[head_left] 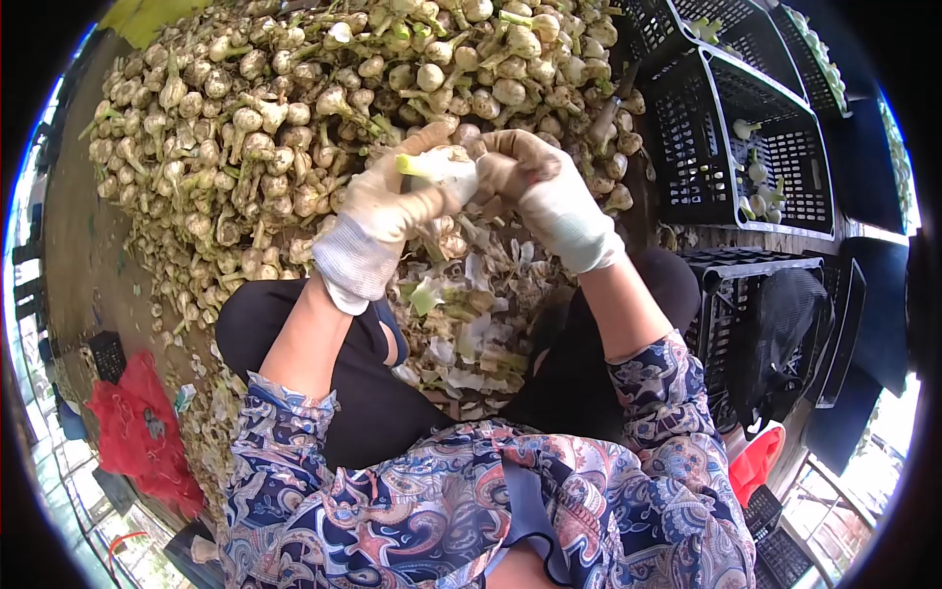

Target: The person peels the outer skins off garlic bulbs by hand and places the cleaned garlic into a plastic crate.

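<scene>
A white garlic bulb [451, 175] with a short, cut green stem sits in my left hand [383, 201], whose gloved fingers are wrapped round it. The stem points left. My right hand [540, 182], also gloved, has its fingers bent and pinched at the bulb's right end. Motion blurs those fingertips, and they partly hide that end. Below both hands lies a heap of loose garlic skins and stem scraps [471, 324], between my knees. Just beyond the hands rises a large pile of unpeeled, soil-stained garlic [285, 147].
On the right stand black plastic crates [687, 147]; one has several cleaned bulbs [758, 172] inside. A nearer black crate [726, 314] has dark mesh [785, 324] over it. Red netting [147, 432] lies on the floor at left. Yellow-green material [147, 20] is at the far left.
</scene>
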A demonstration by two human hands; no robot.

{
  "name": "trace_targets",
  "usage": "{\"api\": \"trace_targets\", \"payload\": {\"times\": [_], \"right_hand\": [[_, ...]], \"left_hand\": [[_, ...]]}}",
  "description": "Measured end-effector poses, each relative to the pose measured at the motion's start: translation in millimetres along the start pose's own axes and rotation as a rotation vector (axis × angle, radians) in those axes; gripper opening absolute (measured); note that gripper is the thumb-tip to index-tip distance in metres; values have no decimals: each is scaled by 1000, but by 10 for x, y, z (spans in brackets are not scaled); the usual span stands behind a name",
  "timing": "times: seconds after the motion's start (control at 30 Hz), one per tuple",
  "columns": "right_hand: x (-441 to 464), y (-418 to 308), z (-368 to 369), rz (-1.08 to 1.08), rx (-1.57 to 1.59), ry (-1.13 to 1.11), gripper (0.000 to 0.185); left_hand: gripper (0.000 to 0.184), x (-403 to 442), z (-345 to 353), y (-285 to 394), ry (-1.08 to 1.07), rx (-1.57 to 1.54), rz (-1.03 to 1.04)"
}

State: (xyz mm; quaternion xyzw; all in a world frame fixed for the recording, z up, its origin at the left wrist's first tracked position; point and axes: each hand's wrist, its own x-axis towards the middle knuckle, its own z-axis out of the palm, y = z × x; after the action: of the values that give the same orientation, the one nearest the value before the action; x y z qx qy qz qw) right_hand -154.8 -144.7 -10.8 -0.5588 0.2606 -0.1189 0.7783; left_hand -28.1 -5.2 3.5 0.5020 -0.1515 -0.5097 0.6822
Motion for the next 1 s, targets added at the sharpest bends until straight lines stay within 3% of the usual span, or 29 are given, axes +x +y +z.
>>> {"api": "trace_targets", "payload": {"times": [0.1,0.17,0.2,0.23,0.27,0.3,0.37,0.47,0.53,0.67,0.77,0.83,0.93,1.0], "right_hand": [[8,106,31,-134,-228,-16,16],[99,20,-42,62,-53,121,15],[211,115,-201,69,-99,143,26],[163,36,-193,73,84,17,34],[148,48,-177,78,77,-102,38],[125,55,-98,69,-84,-129,45],[31,2,51,77,-100,-186,49],[55,-4,-119,221,-19,-183,28],[29,-19,-79,160,40,-141,29],[29,66,40,11,-195,-174,39],[-28,-19,4,170,71,-228,36],[-30,-14,-6,195,179,-190,35],[-55,-109,24,162,73,-135,29],[-67,-68,107,84,-78,-41,22]], "left_hand": [[58,1,-9,-32,-47,194,17],[62,-33,-27,-5,-42,207,9],[64,-40,-33,12,-45,216,5],[66,-46,-46,-16,-9,194,43],[67,-39,-52,-25,2,290,61],[68,-38,-38,-43,18,383,74],[68,-52,-7,-32,14,455,68],[70,-61,-89,-26,-49,348,-37],[70,-70,-77,-22,-19,315,-9],[68,-60,52,-5,38,692,67],[68,-75,-59,33,-47,285,-49],[68,-91,-67,77,-66,265,-72],[69,-50,-17,10,10,412,61],[71,-41,54,-3,130,762,188]]}}
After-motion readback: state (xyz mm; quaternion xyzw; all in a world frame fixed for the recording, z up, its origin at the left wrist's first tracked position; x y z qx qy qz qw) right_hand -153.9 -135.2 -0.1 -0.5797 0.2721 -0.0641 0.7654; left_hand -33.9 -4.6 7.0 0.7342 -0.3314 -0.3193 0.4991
